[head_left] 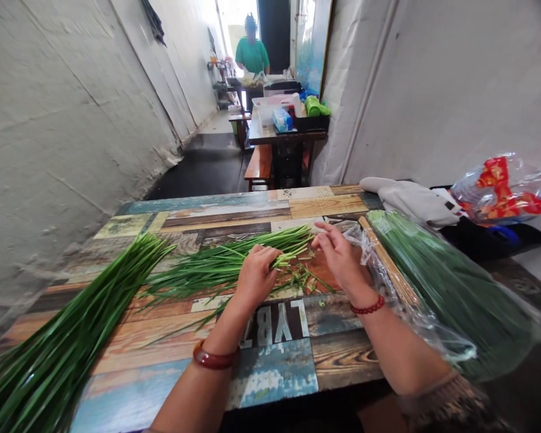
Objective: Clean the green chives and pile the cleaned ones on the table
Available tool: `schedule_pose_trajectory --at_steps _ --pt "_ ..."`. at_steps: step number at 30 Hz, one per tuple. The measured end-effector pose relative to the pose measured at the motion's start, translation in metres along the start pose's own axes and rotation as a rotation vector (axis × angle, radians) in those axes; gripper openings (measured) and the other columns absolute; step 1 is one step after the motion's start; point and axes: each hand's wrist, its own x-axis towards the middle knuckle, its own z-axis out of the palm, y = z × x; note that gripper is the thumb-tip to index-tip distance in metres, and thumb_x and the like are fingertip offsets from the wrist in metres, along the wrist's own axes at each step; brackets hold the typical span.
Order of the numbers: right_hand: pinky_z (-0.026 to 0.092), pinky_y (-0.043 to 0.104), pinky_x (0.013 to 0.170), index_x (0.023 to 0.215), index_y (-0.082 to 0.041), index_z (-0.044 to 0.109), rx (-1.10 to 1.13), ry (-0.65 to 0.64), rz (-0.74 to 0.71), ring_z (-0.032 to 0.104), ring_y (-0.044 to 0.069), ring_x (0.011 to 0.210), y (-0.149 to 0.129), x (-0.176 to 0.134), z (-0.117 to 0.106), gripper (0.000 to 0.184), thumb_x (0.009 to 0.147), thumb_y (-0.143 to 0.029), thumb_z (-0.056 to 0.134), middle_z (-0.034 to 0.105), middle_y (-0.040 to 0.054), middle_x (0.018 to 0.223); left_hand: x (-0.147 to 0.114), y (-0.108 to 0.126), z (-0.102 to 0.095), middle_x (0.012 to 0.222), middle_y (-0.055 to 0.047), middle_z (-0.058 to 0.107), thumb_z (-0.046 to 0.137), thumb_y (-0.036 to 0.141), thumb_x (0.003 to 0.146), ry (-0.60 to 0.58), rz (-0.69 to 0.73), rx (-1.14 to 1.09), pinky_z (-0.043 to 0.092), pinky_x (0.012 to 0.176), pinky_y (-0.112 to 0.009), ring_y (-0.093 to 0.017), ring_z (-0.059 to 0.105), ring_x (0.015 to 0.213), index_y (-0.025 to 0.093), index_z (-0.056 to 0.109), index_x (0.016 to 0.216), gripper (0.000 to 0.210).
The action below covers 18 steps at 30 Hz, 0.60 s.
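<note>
My left hand (258, 273) is closed around a few garlic chive stalks, with their pale cut ends poking out to the right of the fist. Just right of those ends is my right hand (340, 255), its fingers loosely bent and apart, with nothing visible in them. Behind and left of my left hand lies a loose pile of garlic chives (198, 270). Below the stalk ends, small trimmed scraps (309, 279) are scattered on the patchwork wood-pattern table (275, 367). A larger bunch of chives (85, 325) stretches along the table's left side.
On the right, more chives (451, 288) lie in clear plastic beside a bundle of thin wooden sticks (388, 261). Behind them are a grey cloth (410, 198) and a red-printed plastic bag (500, 189). A person in green (252, 55) stands beyond a farther table (288, 135).
</note>
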Motion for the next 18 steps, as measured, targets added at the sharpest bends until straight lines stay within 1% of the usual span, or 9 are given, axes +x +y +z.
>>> schedule_pose_trajectory --at_steps 3,5,7,9,12,15,18 --pt "0.050 0.028 0.076 0.124 -0.020 0.055 0.000 -0.139 0.005 0.059 0.015 0.080 0.000 -0.004 0.008 0.039 0.089 -0.037 0.054 0.063 0.0022 0.085 -0.001 0.002 0.000 0.084 -0.003 0.066 0.052 0.013 0.079 0.015 0.014 0.041 0.038 0.075 -0.032 -0.020 0.049 0.080 0.020 0.063 0.091 0.018" --pt "0.050 0.027 0.075 0.124 -0.020 0.055 0.029 -0.171 0.022 0.059 0.014 0.078 0.000 -0.007 0.013 0.042 0.084 -0.033 0.061 0.063 0.0010 0.083 -0.001 0.004 0.000 0.083 -0.004 0.066 0.053 0.015 0.080 0.017 0.017 0.055 0.039 0.074 -0.033 -0.020 0.049 0.080 0.020 0.064 0.091 0.016" --pt "0.050 0.027 0.074 0.123 -0.020 0.054 0.073 -0.152 0.034 0.059 0.013 0.075 -0.003 -0.007 0.016 0.045 0.081 -0.030 0.065 0.062 -0.0003 0.080 -0.001 0.005 0.000 0.084 -0.004 0.066 0.053 0.015 0.080 0.019 0.014 0.054 0.039 0.075 -0.033 -0.020 0.050 0.080 0.020 0.064 0.091 0.017" --pt "0.051 0.027 0.074 0.123 -0.020 0.053 0.115 -0.105 0.035 0.060 0.013 0.075 -0.006 -0.007 0.016 0.046 0.080 -0.029 0.066 0.062 -0.0007 0.079 0.000 0.006 0.000 0.085 -0.004 0.066 0.053 0.014 0.079 0.023 0.007 0.047 0.040 0.076 -0.033 -0.020 0.050 0.081 0.021 0.065 0.092 0.020" --pt "0.052 0.029 0.077 0.126 -0.022 0.050 0.178 -0.066 0.046 0.062 0.013 0.078 -0.011 -0.008 0.015 0.050 0.079 -0.029 0.066 0.065 0.0001 0.083 0.000 0.006 -0.001 0.085 -0.004 0.066 0.052 0.011 0.076 0.009 0.000 0.054 0.040 0.077 -0.033 -0.021 0.050 0.082 0.022 0.067 0.092 0.024" --pt "0.053 0.032 0.082 0.128 -0.022 0.048 0.198 -0.069 0.045 0.064 0.015 0.083 -0.014 -0.009 0.014 0.052 0.079 -0.028 0.067 0.067 0.0021 0.088 0.000 0.007 -0.001 0.085 -0.004 0.066 0.052 0.009 0.074 -0.002 0.001 0.070 0.040 0.077 -0.033 -0.021 0.049 0.082 0.021 0.067 0.092 0.026" --pt "0.053 0.034 0.085 0.127 -0.022 0.049 0.178 -0.086 0.023 0.064 0.015 0.085 -0.016 -0.010 0.015 0.050 0.080 -0.028 0.066 0.067 0.0032 0.089 -0.001 0.007 -0.001 0.084 -0.004 0.066 0.052 0.008 0.074 0.009 -0.002 0.081 0.040 0.075 -0.033 -0.021 0.049 0.080 0.021 0.067 0.091 0.027"
